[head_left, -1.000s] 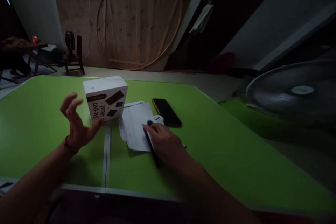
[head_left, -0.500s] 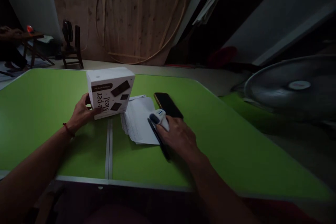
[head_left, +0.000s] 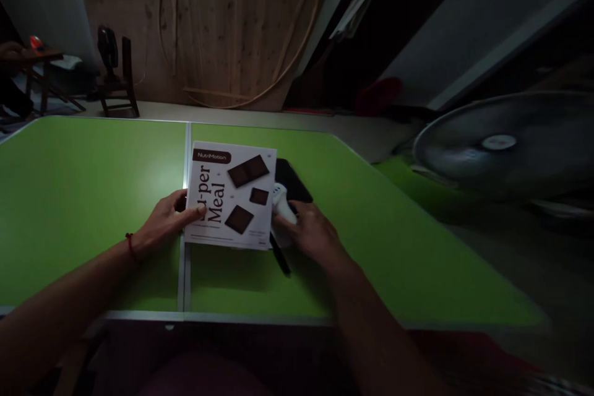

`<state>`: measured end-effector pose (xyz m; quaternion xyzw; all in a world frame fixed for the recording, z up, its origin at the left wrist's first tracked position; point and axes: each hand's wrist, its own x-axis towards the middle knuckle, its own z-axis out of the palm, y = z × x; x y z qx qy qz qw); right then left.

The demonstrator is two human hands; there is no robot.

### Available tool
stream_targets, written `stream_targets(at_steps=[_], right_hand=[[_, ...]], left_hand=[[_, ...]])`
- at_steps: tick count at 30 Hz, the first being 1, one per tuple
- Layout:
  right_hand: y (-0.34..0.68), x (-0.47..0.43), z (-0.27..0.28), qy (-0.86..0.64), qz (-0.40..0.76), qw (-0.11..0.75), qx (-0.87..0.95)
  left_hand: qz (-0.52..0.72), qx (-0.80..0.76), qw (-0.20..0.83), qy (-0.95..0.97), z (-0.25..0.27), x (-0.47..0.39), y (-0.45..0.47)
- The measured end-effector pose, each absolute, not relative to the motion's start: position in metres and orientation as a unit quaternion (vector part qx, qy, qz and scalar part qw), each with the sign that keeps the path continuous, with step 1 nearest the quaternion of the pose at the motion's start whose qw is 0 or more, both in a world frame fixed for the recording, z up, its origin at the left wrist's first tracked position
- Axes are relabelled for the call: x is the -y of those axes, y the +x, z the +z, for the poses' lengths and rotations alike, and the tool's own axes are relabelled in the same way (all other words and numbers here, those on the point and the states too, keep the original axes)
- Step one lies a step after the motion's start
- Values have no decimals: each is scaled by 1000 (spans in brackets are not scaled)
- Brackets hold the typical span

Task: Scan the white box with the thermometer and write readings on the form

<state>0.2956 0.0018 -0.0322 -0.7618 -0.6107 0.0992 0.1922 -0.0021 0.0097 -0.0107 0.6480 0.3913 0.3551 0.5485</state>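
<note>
My left hand (head_left: pixel 169 218) grips the left edge of a white box (head_left: pixel 241 198), thumb across its printed front. The box front reads "NutriMotion" and "Meal" and shows dark brown bar pictures; it is tilted up towards me. In my right hand (head_left: pixel 313 229) is a small white handheld device (head_left: pixel 283 204) with blue marks on top, its far end close to the box's right edge. A black pen-like stick (head_left: pixel 281 258) lies below that hand. Behind the device rests a dark phone (head_left: pixel 293 179), partly covered. The box hides nearly all of the white paper sheets.
The green folding table (head_left: pixel 102 185) has a metal seam running front to back. A large fan (head_left: pixel 499 143) stands at the right. Beyond the table are a small chair (head_left: pixel 118 86) and a round wooden board (head_left: pixel 241 31). Another person's arm shows at far left.
My left hand has brought the box right and nearer, turning its front towards me and over the paper. The white device is now beside the box. The view has shifted slightly.
</note>
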Motion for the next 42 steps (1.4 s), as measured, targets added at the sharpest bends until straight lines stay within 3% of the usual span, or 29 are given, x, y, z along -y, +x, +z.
stream_targets(at_steps=[5,8,11,15,42], right_hand=[[285,24,-2,-659,246,529,476],[262,43,21,-497,427,617,436],[235,51,30,-394,529,628,413],[213,47,23,-385,574,609,390],[204,46,16,-414,554,613,382]], left_hand=[[329,-399,560,647,-13,-12,-4],[332,-386,562,652,-13,-13,-5],[336,-385,562,650,-13,-14,-5],[340,-390,555,652,-12,-13,-5],[333,-376,561,658,-7,-12,-3]])
